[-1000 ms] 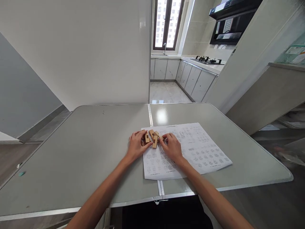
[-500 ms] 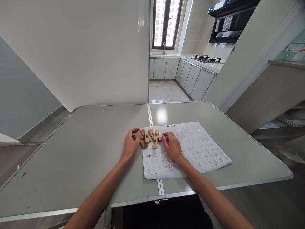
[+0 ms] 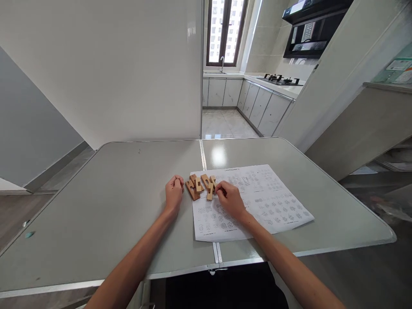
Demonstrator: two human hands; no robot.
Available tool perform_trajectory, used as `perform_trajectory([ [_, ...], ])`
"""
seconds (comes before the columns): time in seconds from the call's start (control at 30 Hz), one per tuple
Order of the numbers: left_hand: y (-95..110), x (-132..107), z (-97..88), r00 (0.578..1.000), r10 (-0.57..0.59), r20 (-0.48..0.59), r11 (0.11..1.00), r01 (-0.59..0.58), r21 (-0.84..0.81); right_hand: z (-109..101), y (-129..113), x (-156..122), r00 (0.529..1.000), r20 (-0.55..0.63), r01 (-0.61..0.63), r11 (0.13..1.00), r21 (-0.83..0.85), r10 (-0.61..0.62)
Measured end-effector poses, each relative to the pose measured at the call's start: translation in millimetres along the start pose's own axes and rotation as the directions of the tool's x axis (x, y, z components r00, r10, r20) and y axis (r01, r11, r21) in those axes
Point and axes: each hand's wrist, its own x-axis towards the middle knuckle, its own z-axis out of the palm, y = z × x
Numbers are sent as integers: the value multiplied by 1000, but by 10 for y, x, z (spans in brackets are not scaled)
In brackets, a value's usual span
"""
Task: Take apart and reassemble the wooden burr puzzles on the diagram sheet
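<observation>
Several notched wooden puzzle pieces (image 3: 201, 186) lie side by side at the top left corner of a printed instruction sheet (image 3: 257, 201) on the grey folding table (image 3: 96, 206). My left hand (image 3: 174, 193) rests on the table just left of the pieces, its fingers curled into a loose fist with nothing in them. My right hand (image 3: 228, 198) lies on the sheet to the right of the pieces, fingers bent, its fingertips touching the rightmost piece.
A metal seam (image 3: 203, 161) runs down the middle of the table. A white wall panel (image 3: 128, 64) stands behind it, and a kitchen with cabinets (image 3: 257, 107) and a stove opens at the back right. A counter (image 3: 370, 120) stands to the right.
My left hand has let go of the pieces, drawn back to the left and closed into a fist. The pieces now lie spread out. My right hand has stayed at their right side.
</observation>
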Motion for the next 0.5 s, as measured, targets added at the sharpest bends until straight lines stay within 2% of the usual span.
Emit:
perform_trajectory([
  [0.27,-19,11,11,1000,-6,7,1000,6,-22,15,-37,-30,995,70,68,998,4,-68],
  [0.5,-18,13,15,1000,1,23,1000,0,-23,-7,-85,-30,997,74,33,999,-33,-31],
])
